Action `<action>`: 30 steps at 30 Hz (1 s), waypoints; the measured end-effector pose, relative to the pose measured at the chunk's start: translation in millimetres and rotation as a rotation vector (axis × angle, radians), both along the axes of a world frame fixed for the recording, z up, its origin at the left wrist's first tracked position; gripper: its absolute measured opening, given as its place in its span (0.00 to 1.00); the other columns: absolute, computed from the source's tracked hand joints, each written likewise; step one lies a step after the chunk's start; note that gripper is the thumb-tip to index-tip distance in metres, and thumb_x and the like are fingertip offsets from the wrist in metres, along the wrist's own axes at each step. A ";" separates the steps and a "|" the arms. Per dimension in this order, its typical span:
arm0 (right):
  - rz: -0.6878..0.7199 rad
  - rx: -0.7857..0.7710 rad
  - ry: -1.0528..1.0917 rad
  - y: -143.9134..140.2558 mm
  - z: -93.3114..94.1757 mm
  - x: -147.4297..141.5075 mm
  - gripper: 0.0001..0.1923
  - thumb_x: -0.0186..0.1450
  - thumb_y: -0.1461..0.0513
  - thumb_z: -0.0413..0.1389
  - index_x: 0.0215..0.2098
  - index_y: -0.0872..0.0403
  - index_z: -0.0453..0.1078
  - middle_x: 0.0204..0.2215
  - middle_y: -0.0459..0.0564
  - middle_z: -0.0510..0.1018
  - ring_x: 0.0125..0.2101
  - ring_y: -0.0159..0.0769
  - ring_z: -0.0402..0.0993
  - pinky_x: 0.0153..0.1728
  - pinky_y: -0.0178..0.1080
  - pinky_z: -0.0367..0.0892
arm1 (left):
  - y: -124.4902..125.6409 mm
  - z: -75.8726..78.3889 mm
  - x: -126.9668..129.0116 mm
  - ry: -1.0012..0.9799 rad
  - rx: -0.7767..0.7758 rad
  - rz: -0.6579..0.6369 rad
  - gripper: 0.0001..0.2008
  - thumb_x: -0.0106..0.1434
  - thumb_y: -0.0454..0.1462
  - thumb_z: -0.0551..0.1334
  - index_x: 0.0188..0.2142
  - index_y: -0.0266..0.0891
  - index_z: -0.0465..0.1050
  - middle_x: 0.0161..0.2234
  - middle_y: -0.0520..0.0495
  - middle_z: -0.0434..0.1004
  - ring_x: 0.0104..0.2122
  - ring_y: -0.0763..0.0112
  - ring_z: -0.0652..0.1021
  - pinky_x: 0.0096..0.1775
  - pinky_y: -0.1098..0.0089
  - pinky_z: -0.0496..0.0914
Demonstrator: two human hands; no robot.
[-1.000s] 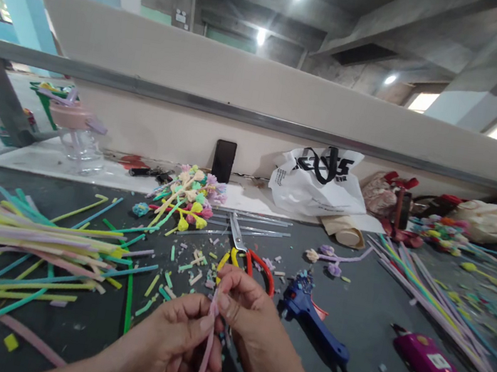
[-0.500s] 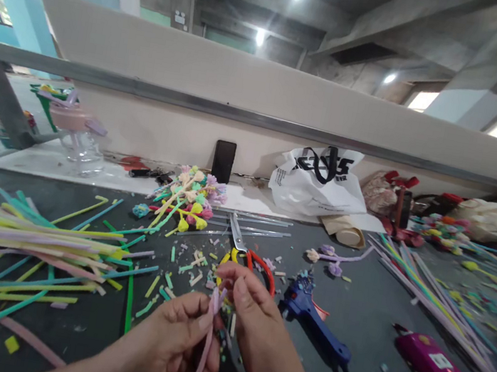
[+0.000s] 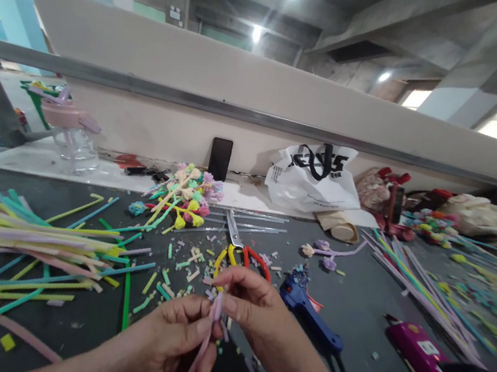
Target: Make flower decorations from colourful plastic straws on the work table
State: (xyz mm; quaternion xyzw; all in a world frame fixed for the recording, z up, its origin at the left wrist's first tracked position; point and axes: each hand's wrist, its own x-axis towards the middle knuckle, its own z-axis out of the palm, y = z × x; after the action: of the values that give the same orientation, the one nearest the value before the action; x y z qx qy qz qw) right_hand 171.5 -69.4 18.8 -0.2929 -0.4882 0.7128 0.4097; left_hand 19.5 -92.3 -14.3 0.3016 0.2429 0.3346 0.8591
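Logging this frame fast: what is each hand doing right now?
Left hand: closed, pinching the pink pipe cleaner below its top end.
Right hand: closed, fingertips pinching the pipe cleaner's top end.

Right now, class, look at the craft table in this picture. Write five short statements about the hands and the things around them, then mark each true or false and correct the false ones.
1. Both hands, left hand and right hand, pinch a pink pipe cleaner. True.
2. The scissors are in the right hand. False: they lie on the table beyond the hands.
3. A blue glue gun lies right of the hands. True.
4. The black phone lies flat. False: it stands against the wall.
5. The white bag hangs from the rail. False: it sits by the wall.
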 end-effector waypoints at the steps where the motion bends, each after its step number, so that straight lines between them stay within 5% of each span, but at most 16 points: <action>1: 0.006 0.018 -0.007 0.4 0.1 0.3 0.08 0.55 0.62 0.59 0.34 0.54 0.69 0.25 0.43 0.68 0.24 0.29 0.66 0.27 0.34 0.60 | 0.1 0.0 0.2 0.007 0.003 0.002 0.08 0.61 0.39 0.54 0.30 0.37 0.64 0.16 0.52 0.70 0.10 0.81 0.67 0.14 0.81 0.62; 7: -0.067 0.106 -0.037 3.0 0.1 0.5 0.05 0.53 0.64 0.61 0.24 0.56 0.68 0.25 0.43 0.65 0.28 0.29 0.64 0.30 0.32 0.58 | -0.5 4.4 -1.2 0.056 0.002 -0.017 0.09 0.61 0.40 0.53 0.30 0.37 0.64 0.16 0.53 0.68 0.11 0.81 0.66 0.14 0.81 0.60; 14: -0.095 0.030 -0.042 2.6 -4.6 -5.6 0.09 0.51 0.61 0.62 0.25 0.56 0.66 0.30 0.45 0.67 0.24 0.27 0.63 0.26 0.31 0.58 | -0.9 1.1 0.3 0.077 0.017 0.060 0.09 0.60 0.41 0.55 0.29 0.37 0.64 0.15 0.53 0.68 0.10 0.82 0.65 0.12 0.82 0.57; 22: -0.140 -0.015 -0.116 1.5 -3.5 -9.2 0.12 0.50 0.59 0.62 0.24 0.56 0.63 0.22 0.42 0.68 0.20 0.26 0.62 0.23 0.31 0.56 | -0.1 3.8 1.3 0.183 0.022 0.093 0.09 0.59 0.41 0.55 0.31 0.36 0.65 0.15 0.53 0.68 0.10 0.82 0.65 0.13 0.82 0.57; 30: -0.164 0.038 -0.205 1.1 -4.4 -13.6 0.11 0.53 0.59 0.60 0.25 0.55 0.62 0.20 0.41 0.67 0.22 0.28 0.63 0.25 0.33 0.58 | 1.3 -0.8 1.5 0.460 0.139 0.158 0.15 0.57 0.48 0.55 0.27 0.37 0.63 0.14 0.55 0.66 0.09 0.84 0.61 0.11 0.83 0.49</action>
State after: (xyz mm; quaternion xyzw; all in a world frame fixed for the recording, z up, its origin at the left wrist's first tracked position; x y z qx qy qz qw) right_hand 157.9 -68.3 14.4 -0.3955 -0.5154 0.6337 0.4200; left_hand 21.0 -91.0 -15.1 0.4083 0.4311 0.3394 0.7296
